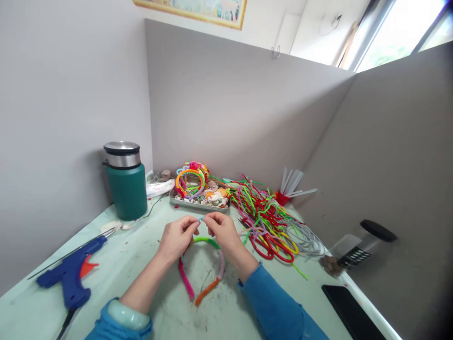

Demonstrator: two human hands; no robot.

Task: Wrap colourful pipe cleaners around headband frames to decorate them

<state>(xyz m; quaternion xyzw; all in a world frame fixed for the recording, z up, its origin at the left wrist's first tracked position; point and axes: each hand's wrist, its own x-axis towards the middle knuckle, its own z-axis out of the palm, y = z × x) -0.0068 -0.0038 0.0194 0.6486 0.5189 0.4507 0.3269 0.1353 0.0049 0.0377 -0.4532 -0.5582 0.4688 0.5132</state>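
Observation:
Both hands meet over the table, just above a headband point(207, 240) wrapped in pink, green, lilac and orange fuzzy pipe cleaner. My left hand point(180, 236) pinches one side of a small light-blue piece of pipe cleaner point(200, 218). On its other side, the fingertips of my right hand point(221, 230) are closed on the same piece. Most of that piece is hidden by the fingers. The headband lies on the table with its two ends toward me, partly covered by the hands.
At left lie a blue glue gun point(76, 274) and a green flask point(126, 189). Behind the hands stands a metal tray point(198, 205) with shells and wrapped headbands. Loose pipe cleaners point(255, 208) and red-handled scissors point(272, 248) lie right, near a clear jar point(348, 252) and a black phone point(350, 311).

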